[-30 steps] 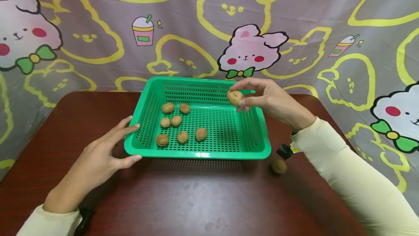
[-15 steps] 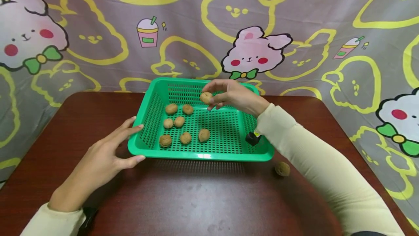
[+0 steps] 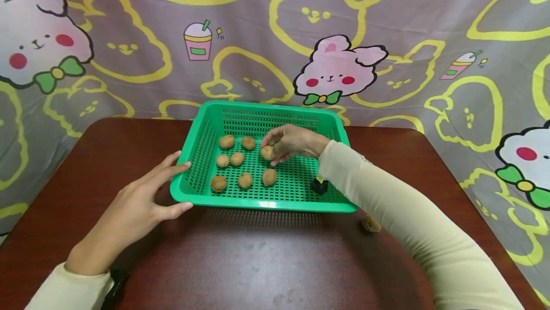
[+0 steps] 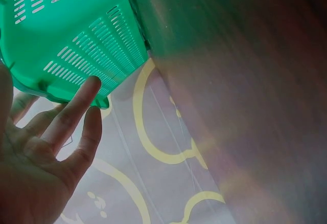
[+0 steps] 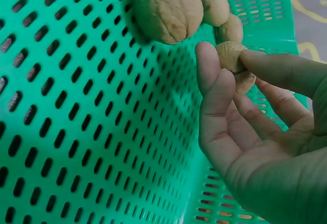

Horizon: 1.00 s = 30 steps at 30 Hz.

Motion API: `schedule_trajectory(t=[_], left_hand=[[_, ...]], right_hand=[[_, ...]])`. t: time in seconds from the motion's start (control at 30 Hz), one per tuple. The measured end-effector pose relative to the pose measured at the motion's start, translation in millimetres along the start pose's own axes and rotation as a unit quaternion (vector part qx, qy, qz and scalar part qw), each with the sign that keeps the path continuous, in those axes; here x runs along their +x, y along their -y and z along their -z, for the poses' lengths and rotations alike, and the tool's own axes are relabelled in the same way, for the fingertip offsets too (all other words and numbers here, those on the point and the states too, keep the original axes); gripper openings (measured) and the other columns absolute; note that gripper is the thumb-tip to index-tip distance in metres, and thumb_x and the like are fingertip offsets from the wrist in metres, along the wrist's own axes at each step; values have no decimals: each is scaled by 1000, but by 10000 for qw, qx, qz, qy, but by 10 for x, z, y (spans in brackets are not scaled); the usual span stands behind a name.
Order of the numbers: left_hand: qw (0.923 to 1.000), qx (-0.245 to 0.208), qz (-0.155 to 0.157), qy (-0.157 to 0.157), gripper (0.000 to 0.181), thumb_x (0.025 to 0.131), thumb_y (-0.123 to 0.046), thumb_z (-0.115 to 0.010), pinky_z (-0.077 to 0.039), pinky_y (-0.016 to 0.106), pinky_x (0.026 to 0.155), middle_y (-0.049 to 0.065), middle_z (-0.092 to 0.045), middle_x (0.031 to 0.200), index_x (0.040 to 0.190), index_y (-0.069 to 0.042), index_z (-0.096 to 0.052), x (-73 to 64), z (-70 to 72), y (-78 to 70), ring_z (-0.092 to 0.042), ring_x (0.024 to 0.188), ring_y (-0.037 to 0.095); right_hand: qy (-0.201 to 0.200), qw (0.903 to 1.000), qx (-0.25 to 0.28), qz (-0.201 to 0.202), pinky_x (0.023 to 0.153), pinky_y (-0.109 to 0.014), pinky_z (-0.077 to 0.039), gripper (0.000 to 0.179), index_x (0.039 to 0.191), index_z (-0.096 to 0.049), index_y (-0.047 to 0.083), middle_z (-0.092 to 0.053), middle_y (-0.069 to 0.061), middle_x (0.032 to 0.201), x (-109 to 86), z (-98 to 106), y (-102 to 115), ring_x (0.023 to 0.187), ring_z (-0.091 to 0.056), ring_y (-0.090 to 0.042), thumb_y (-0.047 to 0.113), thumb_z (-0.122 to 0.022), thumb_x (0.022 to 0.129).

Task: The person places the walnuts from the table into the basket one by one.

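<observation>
A green slotted plastic basket (image 3: 266,203) stands on the table with several walnuts on its floor, toward the left side. Inside it, low over the floor, my right hand (image 3: 296,142) pinches a walnut (image 3: 266,153) between thumb and fingers. The right wrist view shows this walnut (image 5: 230,54) at the fingertips, with a large walnut (image 5: 171,9) close by. My left hand (image 3: 133,205) lies at the basket's left end, thumb by the front corner and straight fingers at the rim. In the left wrist view, its fingers (image 4: 84,98) reach the basket's outer wall (image 4: 97,55).
One walnut (image 3: 371,224) lies on the dark wooden table (image 3: 258,262), right of the basket and close to the right sleeve (image 3: 399,205). Behind the table hangs a patterned cloth (image 3: 249,23). A small black device (image 3: 319,186) hangs below the right wrist.
Holding the walnut, my right hand has moved left across the basket, then down toward its floor. The left hand stays at the left rim; the view has shifted slightly.
</observation>
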<state>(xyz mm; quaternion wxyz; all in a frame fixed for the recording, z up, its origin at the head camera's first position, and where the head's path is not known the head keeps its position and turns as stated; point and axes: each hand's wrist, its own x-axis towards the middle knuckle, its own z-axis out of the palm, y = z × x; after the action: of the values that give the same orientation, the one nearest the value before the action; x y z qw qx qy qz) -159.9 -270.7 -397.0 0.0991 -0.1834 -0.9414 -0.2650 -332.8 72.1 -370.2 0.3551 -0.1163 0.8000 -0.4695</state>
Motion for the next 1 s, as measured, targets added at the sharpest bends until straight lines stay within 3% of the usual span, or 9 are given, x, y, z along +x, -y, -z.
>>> schedule_trajectory(t=[0.27,0.6,1.0], left_hand=[[10000,14,50,75,84,81,-33,-93,-53,69,91,7,-37,170,154,-21,-53,10,18,-11,-61,131,46],[9998,-9,120,142,84,81,-35,-92,-52,70,92,7,-36,171,154,-20,-53,3,16,-14,-59,133,47],[10000,3,-32,-3,83,80,-32,-93,-53,69,91,9,-38,169,152,-19,-54,-6,4,-22,-61,131,47]], right_hand=[[-19,9997,-196,-125,83,-41,-59,32,128,-67,4,-59,-8,138,27,-61,-56,88,-76,-22,-5,-67,97],[-62,9991,-371,-208,81,-41,-61,32,128,-68,3,-59,-10,145,-2,-96,-58,86,-75,-23,-6,-65,97],[-227,9984,-428,-308,95,-49,-61,48,142,-64,9,-55,-12,152,-111,-44,0,96,-77,-31,-5,-68,96]])
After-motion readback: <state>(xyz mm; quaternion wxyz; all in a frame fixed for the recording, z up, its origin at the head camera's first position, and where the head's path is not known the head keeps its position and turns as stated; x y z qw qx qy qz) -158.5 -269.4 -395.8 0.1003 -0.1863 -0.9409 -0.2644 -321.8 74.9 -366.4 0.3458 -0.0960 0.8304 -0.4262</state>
